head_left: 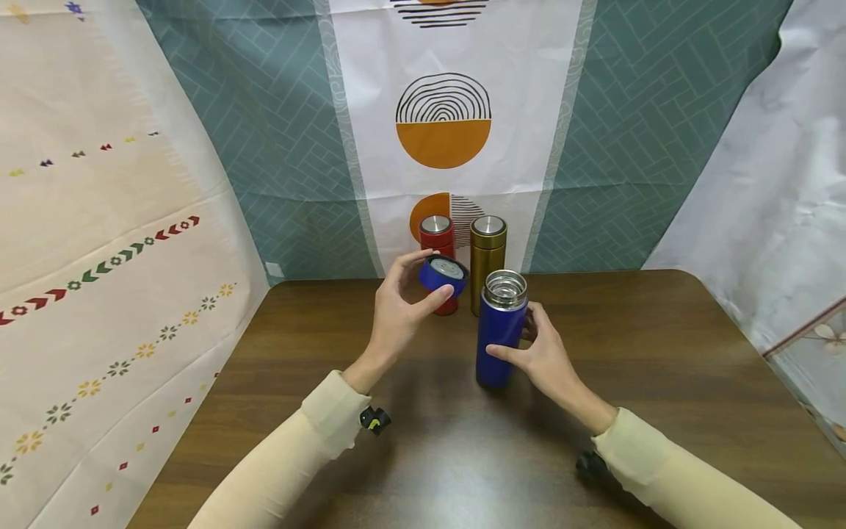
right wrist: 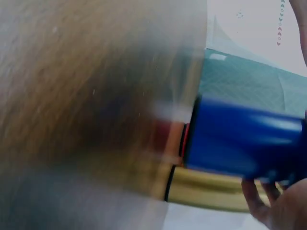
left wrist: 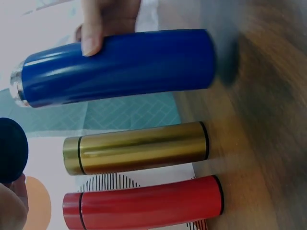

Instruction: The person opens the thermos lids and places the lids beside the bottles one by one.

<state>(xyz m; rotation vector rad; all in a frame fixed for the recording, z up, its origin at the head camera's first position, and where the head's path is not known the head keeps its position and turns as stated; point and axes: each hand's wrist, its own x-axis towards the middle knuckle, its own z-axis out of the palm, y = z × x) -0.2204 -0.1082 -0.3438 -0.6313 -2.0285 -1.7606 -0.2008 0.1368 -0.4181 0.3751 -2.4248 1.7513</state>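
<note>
My left hand (head_left: pixel 395 308) pinches a blue flask lid (head_left: pixel 431 278) between thumb and fingers, tilted so a grey round face shows. To its right, my right hand (head_left: pixel 546 358) grips a blue vacuum flask (head_left: pixel 497 334) around its body. The flask stands upright, its silver threaded mouth (head_left: pixel 506 288) uncovered, with the lid apart from it. Whether its base touches the table, I cannot tell. In the left wrist view the blue flask (left wrist: pixel 120 67) appears sideways, with the lid (left wrist: pixel 12 149) at the left edge.
Behind the hands stand a red flask (head_left: pixel 436 239) and a gold flask (head_left: pixel 487 261), both with lids on. The brown wooden table (head_left: pixel 317 353) reaches back to a patterned cloth (head_left: pixel 284 147). More cloth hangs at both sides.
</note>
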